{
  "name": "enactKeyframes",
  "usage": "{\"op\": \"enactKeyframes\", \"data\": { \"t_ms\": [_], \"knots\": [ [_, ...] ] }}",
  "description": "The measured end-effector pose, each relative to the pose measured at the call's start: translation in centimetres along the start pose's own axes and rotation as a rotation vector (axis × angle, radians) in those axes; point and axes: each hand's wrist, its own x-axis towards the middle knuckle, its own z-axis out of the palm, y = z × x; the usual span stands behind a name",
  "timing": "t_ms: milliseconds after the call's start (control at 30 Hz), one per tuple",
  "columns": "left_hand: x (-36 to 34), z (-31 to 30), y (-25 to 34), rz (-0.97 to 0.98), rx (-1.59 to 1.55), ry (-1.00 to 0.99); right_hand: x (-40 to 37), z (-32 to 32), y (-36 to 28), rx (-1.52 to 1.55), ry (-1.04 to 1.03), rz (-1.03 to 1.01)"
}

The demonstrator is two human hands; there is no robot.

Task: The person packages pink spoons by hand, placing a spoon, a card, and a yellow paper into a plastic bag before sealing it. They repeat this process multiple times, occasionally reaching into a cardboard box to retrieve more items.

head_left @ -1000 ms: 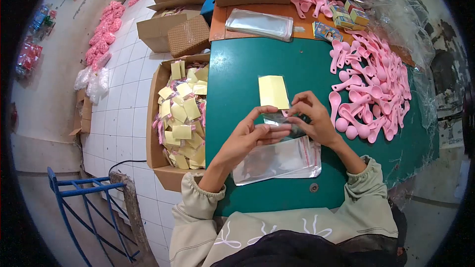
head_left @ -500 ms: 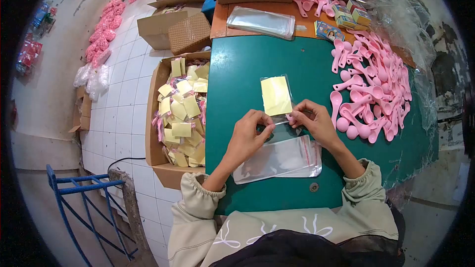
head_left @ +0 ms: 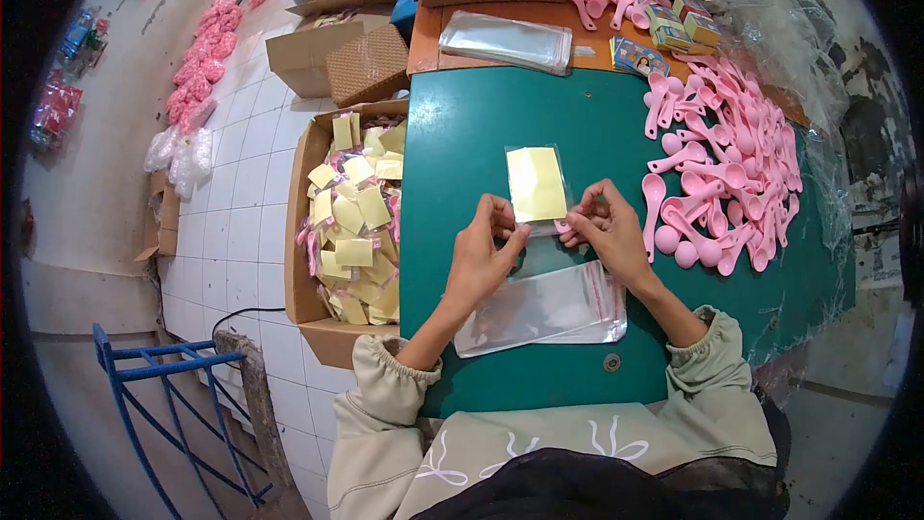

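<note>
Head view: holding clear flat plastic packet (head_left: 565,173) with pale yellow rectangular card (head_left: 535,183) inside, above smooth green tabletop (head_left: 452,144), between both hands. Pinching packet's lower-left corner, at its 7 o'clock, with left hand (head_left: 484,250), bringing thumb and fingertips nearly together, curling other fingers in. Pinching lower-right corner, at 5 o'clock, with right hand (head_left: 616,236), closing thumb and fingertips beside small pink bit (head_left: 563,226), too small to identify. Gripping by corners, probably for spreading film flat and leaving card face uncovered. Failing to tell contact between packet's far edge and tabletop. Reaching in from 7 and 5 o'clock in light olive cloth sleeves (head_left: 390,380), seemingly for balancing tension evenly from both sides.

Noting at 6 o'clock from packet overlapping stack of clear rectangular plastic bags (head_left: 529,313), lying flat between forearms, presumably for shortest reach. Seeing at 3 o'clock loose heap of pink plastic spoons (head_left: 731,169), spreading across tabletop's right part, likely for right-side access. Spotting at 9 o'clock open brown cardboard box (head_left: 327,349), standing just beside tabletop's left edge, holding many yellow-carded packets (head_left: 358,210), probably for containing slippery film. Logging near 12 o'clock second pile of clear plastic bags (head_left: 505,43), lying on orange-brown board (head_left: 423,56), seemingly for staying out of elbow room. Tagging between 1 and 2 o'clock small stacks of printed cards (head_left: 671,31).
</note>
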Motion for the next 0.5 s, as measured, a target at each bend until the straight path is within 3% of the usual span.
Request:
{"op": "enactKeyframes", "data": {
  "t_ms": [267, 367, 400, 467, 500],
  "knots": [
    [-0.2, -0.6, 0.6, -0.027, 0.027, -0.075, -0.3, -0.3, -0.8, -0.123, -0.027, -0.003],
    [-0.7, -2.9, 1.8, 0.035, -0.005, 0.016, -0.7, -2.9, -3.5, -0.843, -0.008, -0.377],
    [-1.0, -4.0, 2.2, 0.072, -0.025, 0.068, -1.2, -3.8, -4.4, -1.02, 0.028, -0.299],
    [-1.6, -7.3, 2.7, -0.07, -0.039, 0.216, -2.3, -5.4, -5.4, -1.364, 0.095, -0.128],
    [-1.7, -8.6, 2.4, -0.011, -0.045, 0.321, -2.5, -6.0, -5.0, -1.387, 0.082, -0.069]
  ]
}}
